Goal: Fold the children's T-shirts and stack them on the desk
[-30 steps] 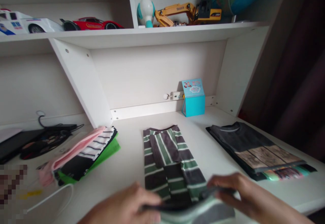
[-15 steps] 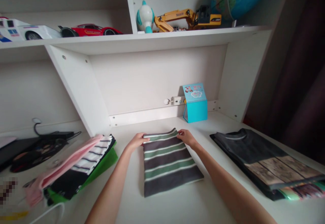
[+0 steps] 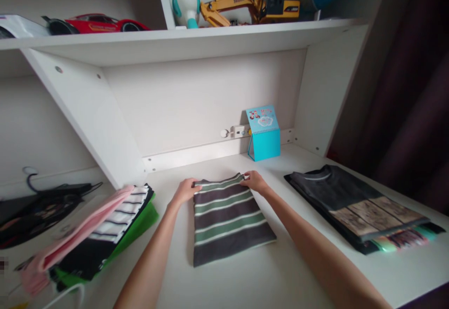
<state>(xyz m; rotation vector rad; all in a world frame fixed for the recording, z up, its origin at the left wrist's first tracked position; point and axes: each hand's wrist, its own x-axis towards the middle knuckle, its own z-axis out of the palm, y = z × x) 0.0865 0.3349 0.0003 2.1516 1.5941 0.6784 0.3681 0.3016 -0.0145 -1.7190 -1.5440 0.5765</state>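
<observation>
White desk [image 3: 396,267] below shelf [image 3: 175,37]: left hand [image 3: 184,191], right hand [image 3: 254,182] fingers [image 3: 246,177] pinch striped shirt [image 3: 228,220] top edge.

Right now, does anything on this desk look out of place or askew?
The left-hand pile on the white desk looks untidy: a pink garment lies slantwise over a black-and-white striped garment, with a green cloth sticking out beneath. The folded grey-and-green striped garment, held by the left hand and right hand, looks neat.

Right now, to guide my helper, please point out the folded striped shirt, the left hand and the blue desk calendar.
folded striped shirt [image 3: 228,220]: head view, middle of its folded front.
left hand [image 3: 183,191]: head view, back of the hand.
blue desk calendar [image 3: 264,133]: head view, its upright face.
</observation>
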